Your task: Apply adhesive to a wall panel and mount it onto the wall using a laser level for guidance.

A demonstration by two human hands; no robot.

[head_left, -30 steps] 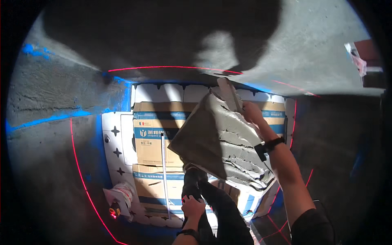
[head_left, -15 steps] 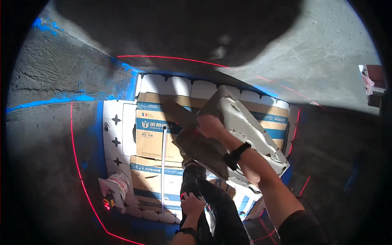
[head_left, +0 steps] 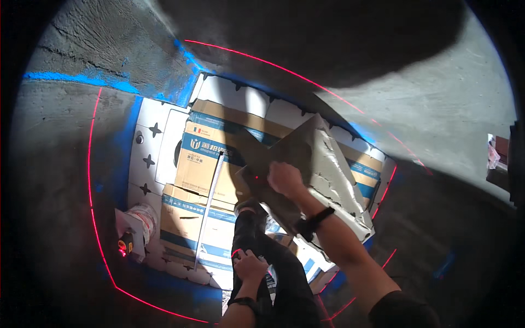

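A grey slab thickly coated with wet mortar (head_left: 340, 177) lies tilted over the cardboard in front of me, its far part sunlit and its near left part in shade. My right hand (head_left: 285, 179) is closed like a fist above the shaded part. Whatever its fingers grip is hidden beneath them. My left hand (head_left: 250, 266) rests on my left knee, fingers bent loosely over the dark trouser cloth and slightly apart, with nothing in them. Each wrist has a dark band.
Flattened cardboard boxes (head_left: 205, 172) cover a white patterned tile floor (head_left: 141, 164). A white straight strip (head_left: 209, 210) lies across them. At the left stands a bucket (head_left: 143, 221) beside a yellow-black laser device (head_left: 126, 244). Grey walls (head_left: 60, 164) carry blue coating and red laser lines.
My view has tilted, so the floor and boxes appear rotated. My right hand has shifted slightly toward me over the slab. My left hand stays on my knee.
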